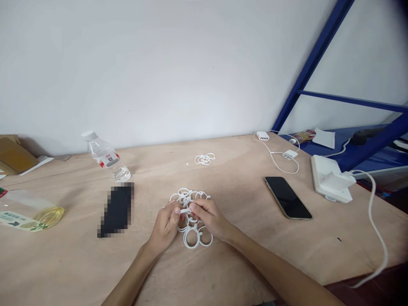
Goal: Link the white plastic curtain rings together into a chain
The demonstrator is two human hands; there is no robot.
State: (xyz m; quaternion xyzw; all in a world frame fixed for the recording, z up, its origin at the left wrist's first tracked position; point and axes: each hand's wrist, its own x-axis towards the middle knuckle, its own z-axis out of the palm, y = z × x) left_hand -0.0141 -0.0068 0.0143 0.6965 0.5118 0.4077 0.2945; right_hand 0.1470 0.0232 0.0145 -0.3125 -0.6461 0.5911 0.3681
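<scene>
Between my two hands is a small white plastic ring (185,211), seen nearly edge-on. My left hand (166,223) pinches its left side between thumb and fingers. The right side is gripped by my right hand (208,216) in the same way. Under and around both hands lies a pile of white plastic rings (191,238), each with a small knob. The hands cover the middle of that pile. Farther back, toward the wall, a smaller heap of thin white rings (205,159) lies on the wooden table (232,272).
A water bottle (106,155) stands tilted in view at the back left, near a dark pixelated patch (116,210). At far left are a bottle with yellow liquid (35,214) and a cardboard box (15,155). To the right are a phone (287,199), a white power strip (331,180) and cables.
</scene>
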